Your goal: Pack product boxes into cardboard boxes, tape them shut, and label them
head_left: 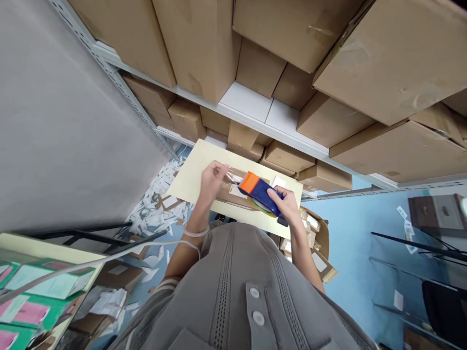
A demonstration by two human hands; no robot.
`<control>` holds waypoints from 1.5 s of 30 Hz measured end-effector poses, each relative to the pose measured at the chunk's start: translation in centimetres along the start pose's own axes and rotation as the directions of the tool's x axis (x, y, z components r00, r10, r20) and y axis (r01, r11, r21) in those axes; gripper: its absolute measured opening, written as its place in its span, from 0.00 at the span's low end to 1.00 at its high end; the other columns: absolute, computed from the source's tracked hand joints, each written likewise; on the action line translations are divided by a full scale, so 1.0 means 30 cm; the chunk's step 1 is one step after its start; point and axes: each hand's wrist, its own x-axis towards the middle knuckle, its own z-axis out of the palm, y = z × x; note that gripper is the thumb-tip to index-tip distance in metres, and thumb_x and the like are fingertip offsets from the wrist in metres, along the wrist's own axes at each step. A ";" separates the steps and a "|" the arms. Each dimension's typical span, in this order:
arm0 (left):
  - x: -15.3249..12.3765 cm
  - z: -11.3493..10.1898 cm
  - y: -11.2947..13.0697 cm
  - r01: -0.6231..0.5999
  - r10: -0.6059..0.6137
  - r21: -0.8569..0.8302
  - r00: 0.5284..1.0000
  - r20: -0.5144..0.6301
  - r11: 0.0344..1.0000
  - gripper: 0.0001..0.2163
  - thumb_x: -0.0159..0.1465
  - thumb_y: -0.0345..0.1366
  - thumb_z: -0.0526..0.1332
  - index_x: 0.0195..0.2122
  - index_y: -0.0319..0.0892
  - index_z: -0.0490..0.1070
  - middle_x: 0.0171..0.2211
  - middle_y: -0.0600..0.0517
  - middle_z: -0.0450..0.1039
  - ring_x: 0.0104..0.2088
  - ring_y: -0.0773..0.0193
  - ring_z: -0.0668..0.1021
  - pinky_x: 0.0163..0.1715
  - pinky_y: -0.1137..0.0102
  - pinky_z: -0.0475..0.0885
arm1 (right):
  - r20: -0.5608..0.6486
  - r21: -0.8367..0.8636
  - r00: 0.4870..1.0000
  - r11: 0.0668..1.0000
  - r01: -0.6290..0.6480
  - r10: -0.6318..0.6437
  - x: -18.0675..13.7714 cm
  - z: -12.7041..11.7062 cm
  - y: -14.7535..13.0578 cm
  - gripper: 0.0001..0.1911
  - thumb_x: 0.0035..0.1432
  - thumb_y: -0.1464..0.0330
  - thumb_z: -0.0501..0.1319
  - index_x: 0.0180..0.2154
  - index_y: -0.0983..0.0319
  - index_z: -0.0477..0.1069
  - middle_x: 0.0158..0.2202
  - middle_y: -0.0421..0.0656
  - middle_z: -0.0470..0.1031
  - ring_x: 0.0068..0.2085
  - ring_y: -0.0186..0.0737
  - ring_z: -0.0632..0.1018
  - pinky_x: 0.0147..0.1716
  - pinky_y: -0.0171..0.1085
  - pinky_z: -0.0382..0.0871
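My right hand (287, 203) is wrapped around a blue and orange tape dispenser (263, 193), which is tilted over the table. A tape roll shows at its lower side. My left hand (212, 181) is closed in a pinch, level with the dispenser's orange end. Between the two, a clear strip of packing tape (232, 178) runs from the dispenser to my left fingers. Under both hands lies a brown cardboard box (225, 195) with a white label (237, 191). It rests on a pale yellow tabletop (188, 176), partly hidden by the dispenser.
Shelves with several cardboard boxes (330, 119) stand beyond the table. Paper scraps (171, 177) cover the floor at left. An open carton (323, 238) of small labelled boxes sits right of the table. A second table (97, 267) at lower left bears green and pink boxes.
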 end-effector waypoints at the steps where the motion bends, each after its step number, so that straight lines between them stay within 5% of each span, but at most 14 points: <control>1: 0.033 -0.044 0.002 -0.038 0.037 -0.014 0.996 -0.087 0.999 0.16 0.57 0.48 0.66 0.25 0.42 0.65 0.21 0.57 0.68 0.22 0.71 0.73 0.27 0.73 0.71 | 0.001 -0.020 1.000 1.000 -0.013 0.013 -0.001 -0.028 0.002 0.25 0.51 0.47 0.64 0.22 0.61 0.66 0.20 0.35 0.61 0.22 0.31 0.62 0.22 0.31 0.55; 4: 0.132 -0.188 -0.020 -0.112 0.103 -0.014 0.949 -0.298 0.994 0.17 0.55 0.48 0.68 0.25 0.42 0.64 0.21 0.58 0.67 0.21 0.73 0.72 0.27 0.75 0.72 | 0.005 -0.122 0.998 0.991 -0.056 0.056 0.006 -0.119 0.036 0.26 0.51 0.46 0.64 0.22 0.61 0.65 0.19 0.35 0.61 0.21 0.30 0.61 0.22 0.31 0.54; 8: 0.205 -0.271 -0.107 0.014 -0.019 -0.025 0.967 -0.255 1.000 0.17 0.54 0.47 0.69 0.24 0.41 0.66 0.19 0.59 0.66 0.19 0.74 0.70 0.25 0.76 0.72 | -0.031 -0.277 0.998 0.959 -0.063 0.056 0.060 -0.200 0.086 0.27 0.51 0.44 0.63 0.21 0.61 0.65 0.18 0.35 0.61 0.22 0.31 0.61 0.22 0.32 0.53; 17: 0.189 -0.218 -0.390 0.274 -0.278 -0.055 0.914 -0.295 0.960 0.16 0.50 0.44 0.71 0.25 0.39 0.68 0.22 0.56 0.68 0.22 0.72 0.71 0.27 0.74 0.74 | 0.000 -0.612 1.000 0.791 0.015 -0.020 0.175 -0.182 0.147 0.31 0.51 0.40 0.58 0.19 0.60 0.64 0.18 0.37 0.62 0.23 0.32 0.62 0.24 0.33 0.54; 22: 0.159 -0.210 -0.555 0.468 -0.448 0.006 0.850 -0.277 0.884 0.17 0.48 0.45 0.72 0.24 0.39 0.68 0.22 0.54 0.69 0.24 0.71 0.72 0.29 0.72 0.74 | -0.042 -0.730 0.997 0.680 -0.070 0.058 0.193 -0.117 0.246 0.31 0.52 0.39 0.55 0.19 0.59 0.62 0.17 0.39 0.64 0.23 0.36 0.64 0.25 0.35 0.54; 27: 0.135 -0.173 -0.660 0.541 -0.510 0.092 0.828 -0.233 0.836 0.16 0.49 0.47 0.70 0.24 0.40 0.71 0.19 0.54 0.69 0.20 0.70 0.68 0.23 0.72 0.69 | -0.075 -0.740 0.993 0.662 -0.117 0.091 0.202 -0.085 0.301 0.29 0.53 0.39 0.53 0.20 0.58 0.63 0.19 0.41 0.67 0.25 0.39 0.68 0.27 0.35 0.56; 38: 0.073 -0.150 -0.673 0.587 -0.562 0.298 0.809 -0.173 0.753 0.14 0.60 0.50 0.60 0.37 0.44 0.69 0.33 0.49 0.73 0.32 0.61 0.76 0.28 0.69 0.71 | -0.108 -0.761 0.989 0.632 -0.148 0.101 0.214 -0.085 0.316 0.27 0.53 0.42 0.55 0.21 0.57 0.66 0.23 0.43 0.73 0.30 0.43 0.74 0.29 0.35 0.58; 45: 0.120 -0.106 -0.605 0.447 -0.374 0.444 0.894 -0.245 0.776 0.15 0.67 0.45 0.54 0.50 0.42 0.64 0.57 0.39 0.61 0.54 0.56 0.72 0.54 0.62 0.68 | -0.127 -0.767 0.986 0.620 -0.165 0.105 0.205 -0.074 0.315 0.27 0.55 0.43 0.54 0.23 0.58 0.70 0.24 0.45 0.75 0.32 0.45 0.75 0.30 0.36 0.58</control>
